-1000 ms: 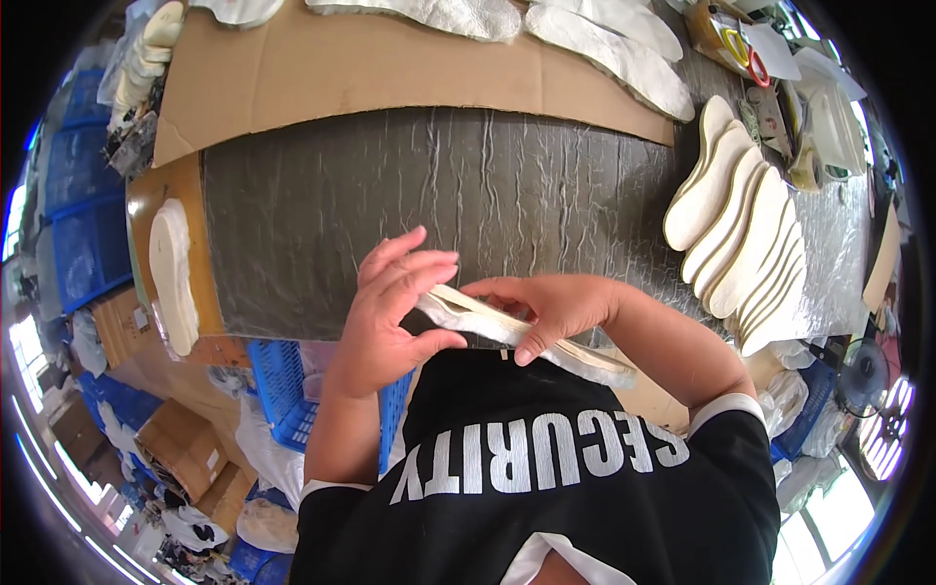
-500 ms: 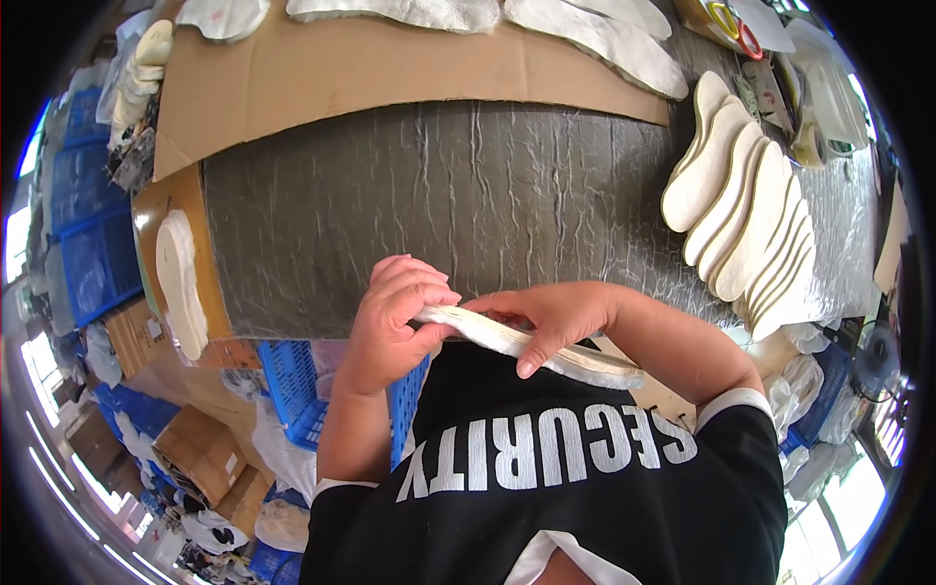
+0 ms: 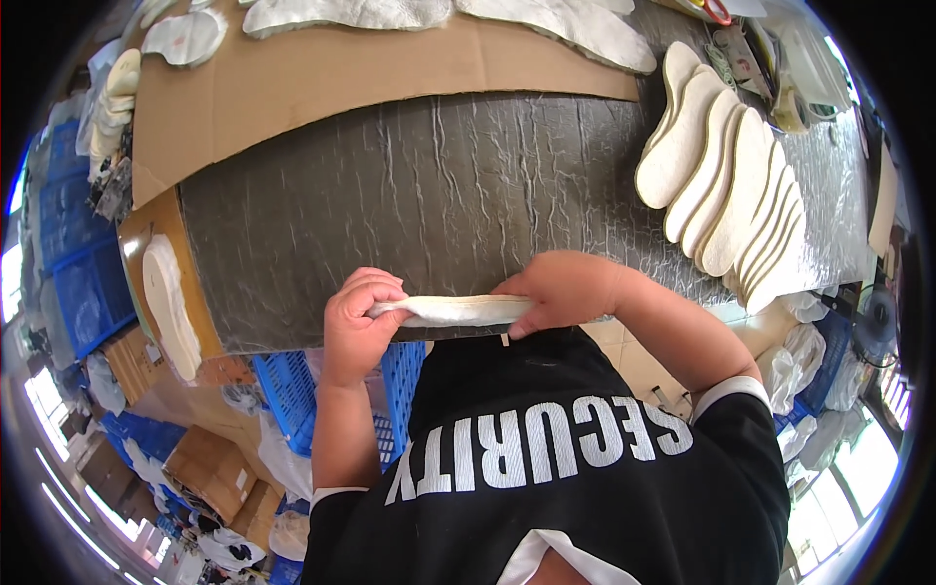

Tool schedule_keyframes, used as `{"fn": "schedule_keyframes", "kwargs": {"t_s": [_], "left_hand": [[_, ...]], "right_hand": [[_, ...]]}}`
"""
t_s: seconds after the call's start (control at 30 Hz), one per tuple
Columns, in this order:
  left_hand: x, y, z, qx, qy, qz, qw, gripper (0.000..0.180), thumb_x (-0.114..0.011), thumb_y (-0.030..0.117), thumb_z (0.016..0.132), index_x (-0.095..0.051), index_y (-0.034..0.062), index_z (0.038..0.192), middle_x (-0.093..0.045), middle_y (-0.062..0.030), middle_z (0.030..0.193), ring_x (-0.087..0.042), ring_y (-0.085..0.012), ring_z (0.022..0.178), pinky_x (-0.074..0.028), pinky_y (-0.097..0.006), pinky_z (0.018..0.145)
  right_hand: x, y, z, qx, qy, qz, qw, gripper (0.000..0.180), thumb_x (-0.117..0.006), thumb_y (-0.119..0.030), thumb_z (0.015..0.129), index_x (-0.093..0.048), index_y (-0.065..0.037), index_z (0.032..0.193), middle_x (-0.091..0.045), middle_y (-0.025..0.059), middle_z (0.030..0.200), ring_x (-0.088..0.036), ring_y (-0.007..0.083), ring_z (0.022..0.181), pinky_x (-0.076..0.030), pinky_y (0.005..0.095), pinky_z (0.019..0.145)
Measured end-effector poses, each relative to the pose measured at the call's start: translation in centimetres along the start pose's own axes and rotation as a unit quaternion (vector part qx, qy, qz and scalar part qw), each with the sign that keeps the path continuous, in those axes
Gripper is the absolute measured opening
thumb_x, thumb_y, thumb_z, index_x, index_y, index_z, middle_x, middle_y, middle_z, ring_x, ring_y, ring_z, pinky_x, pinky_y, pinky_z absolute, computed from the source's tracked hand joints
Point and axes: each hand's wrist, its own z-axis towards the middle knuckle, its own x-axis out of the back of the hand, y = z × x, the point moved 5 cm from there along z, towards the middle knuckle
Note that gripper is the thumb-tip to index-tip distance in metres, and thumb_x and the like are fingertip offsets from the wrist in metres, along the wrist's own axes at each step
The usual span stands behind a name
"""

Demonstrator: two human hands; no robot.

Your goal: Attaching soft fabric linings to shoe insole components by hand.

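- Left hand (image 3: 359,317): fingers curled tight around the left end of a pale insole (image 3: 453,310).
- Right hand (image 3: 558,291): fingers clenched over the insole's right end.
- Insole is held flat and level between both hands, at the near edge of the grey table (image 3: 409,175).
- Stack of insoles (image 3: 726,180) lies right, well apart.
- Cardboard (image 3: 322,78) lies behind.
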Motion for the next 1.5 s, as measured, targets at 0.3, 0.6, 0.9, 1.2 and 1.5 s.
{"fn": "schedule_keyframes", "kwargs": {"t_s": [0.3, 0.6, 0.9, 1.2, 1.5], "left_hand": [[-1.9, 0.1, 1.4, -0.058, 0.017, 0.361, 0.931, 0.053, -0.067, 0.020, 0.083, -0.053, 0.0012, 0.131, -0.049, -0.0147, 0.141, -0.040, -0.0358, 0.134, -0.028, -0.048, 0.111], [-8.6, -2.9, 2.1, -0.103, -0.118, 0.377, 0.913, 0.095, -0.070, 0.059, 0.066, -0.044, 0.0069, 0.142, -0.031, -0.0117, 0.155, -0.025, -0.0290, 0.144, -0.017, -0.060, 0.114], [-6.9, -1.4, 0.6, 0.000, -0.199, 0.355, 0.914, 0.056, -0.080, 0.033, 0.065, -0.059, 0.0068, 0.110, -0.062, -0.0108, 0.114, -0.056, -0.0270, 0.113, -0.041, -0.046, 0.093], [19.4, 0.4, -7.4, -0.056, 0.356, 0.420, 0.833, 0.023, -0.062, 0.000, 0.071, -0.061, 0.0084, 0.092, -0.061, -0.0119, 0.088, -0.059, -0.0366, 0.082, -0.049, -0.045, 0.072], [33.5, -10.8, -12.9, 0.178, 0.344, 0.628, 0.675, 0.038, -0.075, 0.007, 0.066, -0.062, 0.0139, 0.102, -0.056, -0.0089, 0.118, -0.055, -0.0337, 0.103, -0.046, -0.044, 0.086]], "right_hand": [[1.6, -0.8, 1.8, -0.078, 0.260, -0.322, 0.907, 0.063, -0.062, -0.051, 0.083, -0.054, -0.012, 0.132, -0.061, 0.0155, 0.121, -0.055, 0.0295, 0.118, -0.039, 0.0487, 0.100], [-3.0, 2.3, 3.3, -0.020, 0.366, -0.351, 0.862, 0.111, -0.047, -0.084, 0.066, -0.040, -0.005, 0.144, -0.034, 0.0203, 0.152, -0.026, 0.0376, 0.144, -0.010, 0.0597, 0.115], [-0.2, 3.2, -1.6, 0.141, 0.570, -0.049, 0.808, 0.046, -0.049, -0.038, 0.096, -0.056, 0.001, 0.120, -0.054, 0.0219, 0.131, -0.049, 0.0374, 0.124, -0.034, 0.0466, 0.107], [-2.0, 4.2, 0.5, 0.010, 0.590, -0.155, 0.792, 0.031, -0.062, -0.016, 0.083, -0.059, -0.005, 0.112, -0.053, 0.0161, 0.128, -0.046, 0.0383, 0.120, -0.033, 0.0501, 0.104], [-3.3, 4.9, 2.5, -0.043, 0.551, -0.227, 0.802, 0.035, -0.067, -0.016, 0.078, -0.060, -0.008, 0.111, -0.053, 0.0148, 0.127, -0.046, 0.0377, 0.121, -0.031, 0.0513, 0.105]]}}
